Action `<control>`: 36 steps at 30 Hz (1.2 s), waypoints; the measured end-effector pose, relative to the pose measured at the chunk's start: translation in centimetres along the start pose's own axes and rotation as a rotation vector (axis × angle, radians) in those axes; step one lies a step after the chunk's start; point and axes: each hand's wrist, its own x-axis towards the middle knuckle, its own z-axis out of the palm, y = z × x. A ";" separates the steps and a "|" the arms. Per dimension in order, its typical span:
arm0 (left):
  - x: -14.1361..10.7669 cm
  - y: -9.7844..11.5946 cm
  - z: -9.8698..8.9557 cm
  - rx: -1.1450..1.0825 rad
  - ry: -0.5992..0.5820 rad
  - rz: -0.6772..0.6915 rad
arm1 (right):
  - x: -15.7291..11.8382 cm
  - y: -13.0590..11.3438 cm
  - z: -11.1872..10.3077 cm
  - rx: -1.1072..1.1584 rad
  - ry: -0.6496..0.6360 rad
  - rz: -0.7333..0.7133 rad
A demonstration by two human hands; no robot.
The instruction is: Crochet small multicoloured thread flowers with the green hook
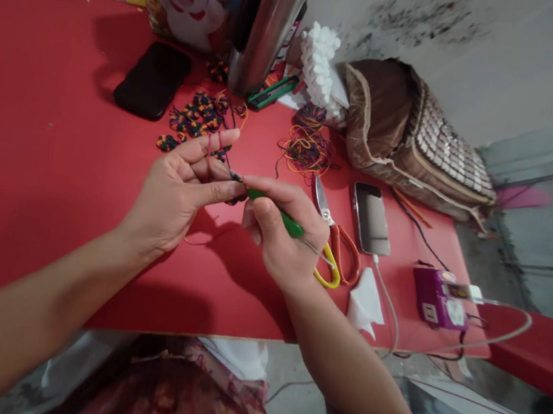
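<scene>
My left hand pinches a small dark piece of crochet work between thumb and fingers, and dark red yarn loops over its raised finger. In my right hand is a crochet hook with a green handle, its tip end meeting the piece at the left fingertips. The thumb and fingers are closed round the handle, and a thin metal end sticks out behind. Beyond the hands lies a pile of small dark and orange crocheted pieces. A loose tangle of orange and dark yarn sits right of it.
Scissors with red and yellow handles lie beside my right hand, near a phone on a cable and a white tissue. A purple power socket, black case, metal post, green cutter and brown bag surround the red table.
</scene>
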 end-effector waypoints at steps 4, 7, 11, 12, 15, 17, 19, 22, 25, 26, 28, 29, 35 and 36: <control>-0.5 -0.3 0.3 -0.026 0.027 -0.007 | -0.6 0.3 0.0 -0.100 0.023 -0.086; -0.6 -0.4 0.4 -0.020 0.036 0.008 | -0.6 0.3 -0.1 -0.114 0.027 -0.099; -0.6 -0.2 0.6 0.003 0.049 0.031 | -0.3 0.2 -0.3 -0.108 -0.037 -0.112; -0.6 -0.1 0.7 0.019 0.052 0.049 | -0.2 0.1 -0.4 -0.125 -0.053 -0.110; -0.8 -0.1 0.9 0.089 0.080 0.129 | -0.1 0.2 -0.4 -0.176 -0.068 -0.121; -1.0 -0.3 1.1 0.133 0.097 0.161 | -0.2 0.1 -0.2 -0.214 -0.086 -0.141; -1.0 -0.5 1.1 0.154 0.109 0.160 | -0.2 0.0 0.1 -0.288 -0.112 -0.166; -0.8 -0.9 0.9 0.128 0.111 0.106 | -0.5 -0.3 0.7 -0.417 -0.118 -0.204; -0.6 -1.1 0.5 0.054 0.090 0.045 | -0.9 -0.4 1.2 -0.487 -0.102 -0.211; -0.5 -1.1 0.4 0.019 0.081 0.023 | -1.1 -0.3 1.3 -0.497 -0.098 -0.213; -0.3 -0.8 0.1 -0.041 0.058 -0.018 | -1.5 -0.1 1.3 -0.497 -0.071 -0.228; -0.2 -0.7 0.0 -0.055 0.043 -0.035 | -1.6 0.1 1.2 -0.489 -0.058 -0.225; 0.4 0.3 -0.4 -0.059 -0.009 -0.040 | -1.9 1.3 0.4 -0.357 -0.054 -0.072; 0.4 0.3 -0.4 -0.063 -0.018 -0.026 | -1.9 1.4 0.4 -0.335 -0.059 -0.049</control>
